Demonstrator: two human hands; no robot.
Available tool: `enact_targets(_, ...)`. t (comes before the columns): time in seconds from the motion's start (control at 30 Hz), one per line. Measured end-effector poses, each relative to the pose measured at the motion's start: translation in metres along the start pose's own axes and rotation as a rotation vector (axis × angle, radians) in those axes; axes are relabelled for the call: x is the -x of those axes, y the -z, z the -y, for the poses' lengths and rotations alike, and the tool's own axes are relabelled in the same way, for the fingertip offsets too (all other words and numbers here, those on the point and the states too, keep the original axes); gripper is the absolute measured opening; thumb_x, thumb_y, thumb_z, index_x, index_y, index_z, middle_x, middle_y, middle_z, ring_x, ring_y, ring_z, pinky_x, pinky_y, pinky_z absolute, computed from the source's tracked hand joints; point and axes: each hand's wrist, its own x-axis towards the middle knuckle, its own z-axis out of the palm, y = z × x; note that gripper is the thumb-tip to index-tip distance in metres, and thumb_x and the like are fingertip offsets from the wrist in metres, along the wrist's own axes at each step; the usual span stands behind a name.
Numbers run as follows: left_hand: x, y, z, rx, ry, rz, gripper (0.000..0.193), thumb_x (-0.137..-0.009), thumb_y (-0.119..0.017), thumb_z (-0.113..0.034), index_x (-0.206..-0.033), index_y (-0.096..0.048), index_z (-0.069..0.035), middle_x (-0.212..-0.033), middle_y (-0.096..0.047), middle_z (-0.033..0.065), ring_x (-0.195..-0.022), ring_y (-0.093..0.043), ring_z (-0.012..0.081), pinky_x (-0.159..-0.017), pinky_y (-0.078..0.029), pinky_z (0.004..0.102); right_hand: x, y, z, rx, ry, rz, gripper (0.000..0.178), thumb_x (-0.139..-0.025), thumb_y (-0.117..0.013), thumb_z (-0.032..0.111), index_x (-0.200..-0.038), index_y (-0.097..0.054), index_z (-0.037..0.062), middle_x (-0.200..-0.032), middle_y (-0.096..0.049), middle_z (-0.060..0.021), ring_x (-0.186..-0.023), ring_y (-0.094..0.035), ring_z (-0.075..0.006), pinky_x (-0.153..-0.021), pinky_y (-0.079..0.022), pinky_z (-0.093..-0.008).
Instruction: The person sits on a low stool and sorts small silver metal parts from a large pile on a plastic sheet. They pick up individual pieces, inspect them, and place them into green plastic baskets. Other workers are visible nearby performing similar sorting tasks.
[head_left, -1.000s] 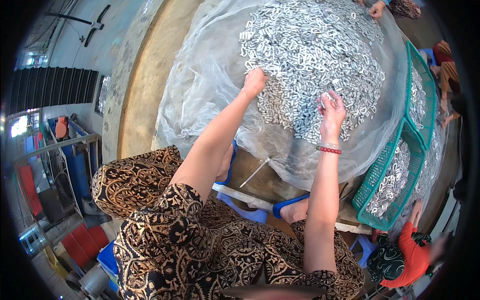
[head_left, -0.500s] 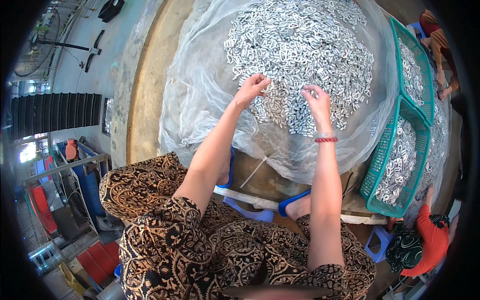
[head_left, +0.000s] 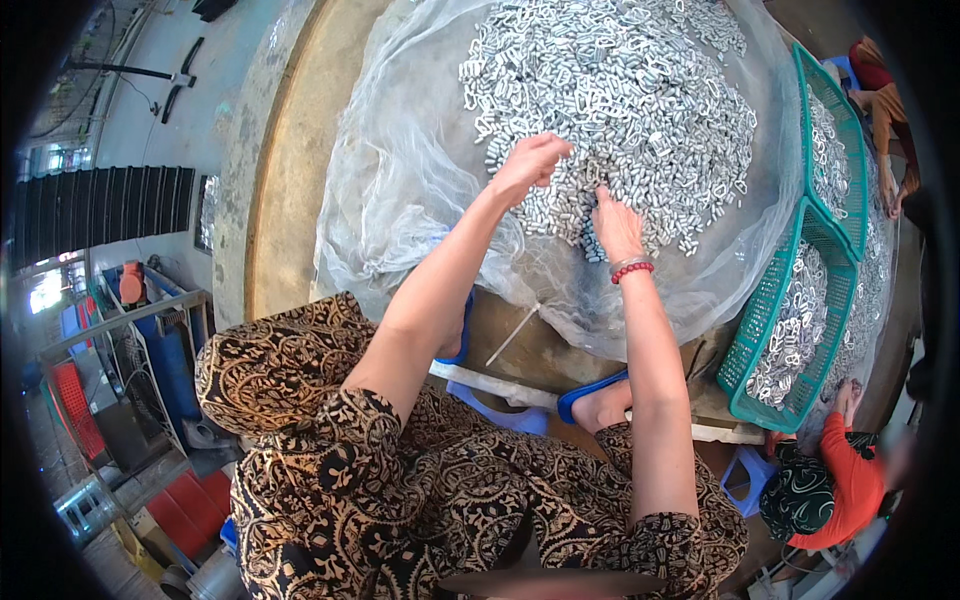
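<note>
A wide heap of small silver metal links (head_left: 620,110), mixed with small barrel-shaped metal pieces, lies spread on a thin translucent mesh sheet (head_left: 385,170). Over the heap's near left part, my left hand (head_left: 530,168) is closed with its fingers curled together. What it holds, if anything, is too small to make out. My right hand (head_left: 618,230), a red bead bracelet (head_left: 632,270) at its wrist, reaches down to the near middle of the heap. Its fingertips touch the pieces and its fingers are drawn together. The back of the hand hides any piece in them.
Two green plastic baskets (head_left: 745,370) holding more metal links stand on the right. Beyond them other people sit, one in an orange top (head_left: 850,490). A raised ledge (head_left: 285,150) runs along the left. A white stick or tie (head_left: 512,335) lies by the sheet's near edge.
My left hand has moved right and its fingers have curled in. My right hand has turned and lowered, with its fingertips now down on the heap.
</note>
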Motion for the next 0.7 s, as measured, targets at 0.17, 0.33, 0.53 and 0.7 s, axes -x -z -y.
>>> enact_targets(0.17, -0.023, -0.018, 0.022, -1.351, -0.254, -0.015, 0.039, -0.074, -0.069, -0.016, -0.111, -0.057, -0.022, -0.091, -0.059, 0.0122, -0.083, -0.061, 0.0264, -0.07, -0.049, 0.0416, 0.02, -0.005, -0.014, -0.36, -0.191, -0.141, 0.025, -0.081, -0.062, 0.029, -0.093, -0.061, 0.0075, -0.074, -0.064, -0.0207, -0.073, -0.061, -0.0392, -0.064, -0.046, -0.0455)
enact_targets(0.33, -0.032, -0.02, 0.033, -1.38, -0.362, -0.144, 0.041, -0.074, -0.071, -0.031, -0.111, -0.055, -0.022, -0.097, -0.055, 0.017, -0.091, -0.059, 0.0352, -0.076, -0.049, 0.0457, 0.032, 0.01, -0.034, -0.723, -0.222, -0.248, 0.033, -0.08, -0.065, 0.033, -0.088, -0.065, 0.0017, -0.074, -0.063, -0.0219, -0.067, -0.06, -0.0326, -0.065, -0.045, -0.0376)
enact_targets(0.53, -0.006, -0.012, 0.055, -1.248, -0.201, -0.223, 0.031, -0.082, -0.061, -0.037, -0.107, -0.056, -0.02, -0.096, -0.053, 0.019, -0.087, -0.06, 0.0365, -0.073, -0.049, 0.0469, 0.043, 0.024, -0.038, -0.843, -0.239, -0.275, 0.037, -0.08, -0.067, 0.031, -0.098, -0.067, -0.0017, -0.082, -0.069, -0.0141, -0.073, -0.063, -0.0218, -0.07, -0.047, -0.0313)
enact_targets(0.7, 0.018, -0.011, 0.063, -1.272, -0.205, -0.18, 0.02, -0.083, -0.057, -0.027, -0.102, -0.058, -0.019, -0.098, -0.052, 0.0192, -0.084, -0.06, 0.0363, -0.071, -0.049, 0.0474, 0.056, 0.03, -0.044, -1.662, -0.398, -0.026, 0.022, -0.082, -0.067, 0.022, -0.084, -0.065, 0.0001, -0.054, -0.054, -0.0044, -0.055, -0.052, -0.012, -0.048, -0.038, -0.0262)
